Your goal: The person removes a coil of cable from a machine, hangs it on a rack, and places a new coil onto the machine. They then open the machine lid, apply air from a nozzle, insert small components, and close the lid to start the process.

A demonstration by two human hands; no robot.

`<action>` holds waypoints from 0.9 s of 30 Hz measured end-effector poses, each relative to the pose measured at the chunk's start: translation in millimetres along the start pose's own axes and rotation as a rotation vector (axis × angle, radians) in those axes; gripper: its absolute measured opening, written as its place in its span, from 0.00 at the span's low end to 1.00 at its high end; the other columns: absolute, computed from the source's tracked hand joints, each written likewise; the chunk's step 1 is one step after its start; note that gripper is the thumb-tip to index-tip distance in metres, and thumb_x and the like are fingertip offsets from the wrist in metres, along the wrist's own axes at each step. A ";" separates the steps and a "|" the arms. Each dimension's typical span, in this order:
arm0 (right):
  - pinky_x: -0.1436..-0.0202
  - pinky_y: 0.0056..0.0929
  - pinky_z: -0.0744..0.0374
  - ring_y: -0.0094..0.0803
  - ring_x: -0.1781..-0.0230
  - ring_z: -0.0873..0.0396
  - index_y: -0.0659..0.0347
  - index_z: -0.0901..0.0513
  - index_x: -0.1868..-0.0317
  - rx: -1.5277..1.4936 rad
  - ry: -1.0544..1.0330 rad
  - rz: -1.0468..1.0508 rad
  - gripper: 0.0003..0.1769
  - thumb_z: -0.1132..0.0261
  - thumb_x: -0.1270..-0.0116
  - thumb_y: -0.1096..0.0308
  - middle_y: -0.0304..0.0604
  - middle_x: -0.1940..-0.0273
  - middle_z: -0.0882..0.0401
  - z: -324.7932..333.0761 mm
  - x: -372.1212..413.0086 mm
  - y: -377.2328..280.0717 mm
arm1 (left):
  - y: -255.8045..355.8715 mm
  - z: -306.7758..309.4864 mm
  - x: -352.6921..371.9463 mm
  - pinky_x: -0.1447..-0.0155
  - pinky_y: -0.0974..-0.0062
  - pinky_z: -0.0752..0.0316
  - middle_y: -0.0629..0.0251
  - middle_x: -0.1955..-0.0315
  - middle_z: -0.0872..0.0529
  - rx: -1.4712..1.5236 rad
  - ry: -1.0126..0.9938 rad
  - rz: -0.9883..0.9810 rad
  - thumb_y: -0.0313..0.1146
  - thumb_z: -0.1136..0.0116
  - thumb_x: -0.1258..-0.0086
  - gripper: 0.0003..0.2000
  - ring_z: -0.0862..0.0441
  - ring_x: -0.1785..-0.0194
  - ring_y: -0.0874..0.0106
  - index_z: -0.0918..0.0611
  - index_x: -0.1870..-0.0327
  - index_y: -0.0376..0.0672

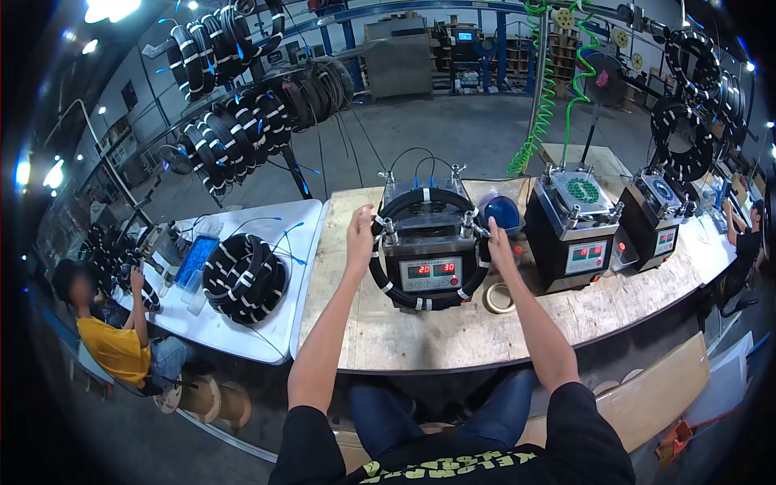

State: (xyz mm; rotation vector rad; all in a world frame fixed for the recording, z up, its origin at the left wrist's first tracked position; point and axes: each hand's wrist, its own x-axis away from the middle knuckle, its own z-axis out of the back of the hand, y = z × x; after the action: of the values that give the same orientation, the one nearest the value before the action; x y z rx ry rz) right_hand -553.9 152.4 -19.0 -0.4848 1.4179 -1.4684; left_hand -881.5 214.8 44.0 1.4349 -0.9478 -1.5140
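Note:
A black cable coil (426, 304) with white tape bands hangs in front of a machine (431, 273) whose red display reads 20 and 30. My left hand (360, 234) is closed on the coil's left side, and my right hand (499, 241) grips its right side. Two thin cables with blue connectors loop up behind the coil at the machine's top. Beside my right hand lies a blue bowl (502, 212), with a tape roll (499, 298) on the wooden table below it.
Two similar machines (572, 234) (656, 214) stand to the right. A coil stack (245, 279) and a blue tray (196, 263) are on the white table (271, 335) at left. Coils hang overhead. One person (117, 339) sits far left, another (745, 242) far right.

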 end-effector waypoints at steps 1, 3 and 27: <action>0.62 0.39 0.24 0.40 0.69 0.17 0.71 0.21 0.67 0.098 0.025 0.146 0.34 0.53 0.15 0.46 0.53 0.73 0.18 -1.0 -14.5 17.0 | 11.9 -10.2 5.1 0.46 0.73 0.27 0.61 0.54 0.16 -0.041 -0.016 -0.051 0.48 0.49 0.15 0.22 0.22 0.53 0.74 0.23 0.33 0.40; 0.57 0.42 0.21 0.46 0.63 0.14 0.71 0.16 0.58 0.078 -0.071 0.110 0.28 0.47 0.17 0.51 0.61 0.64 0.14 1.4 -51.0 24.0 | 1.8 -28.7 5.0 0.48 0.72 0.24 0.56 0.54 0.14 -0.228 0.070 -0.261 0.43 0.46 0.16 0.20 0.18 0.56 0.70 0.22 0.36 0.36; 0.78 0.21 0.37 0.18 0.79 0.34 0.59 0.21 0.57 -0.477 -0.502 -0.332 0.12 0.36 0.22 0.58 0.32 0.72 0.28 -33.1 -216.3 3.1 | -38.2 -35.6 35.8 0.46 0.61 0.18 0.45 0.37 0.17 -0.454 0.315 -0.586 0.29 0.51 0.17 0.07 0.14 0.46 0.47 0.23 0.57 0.37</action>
State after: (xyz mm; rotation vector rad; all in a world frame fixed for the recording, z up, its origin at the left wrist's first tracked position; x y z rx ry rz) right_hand -488.7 351.5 44.3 -1.3420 1.3040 -1.1265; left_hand -848.8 196.5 -7.1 1.6087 0.0310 -1.6952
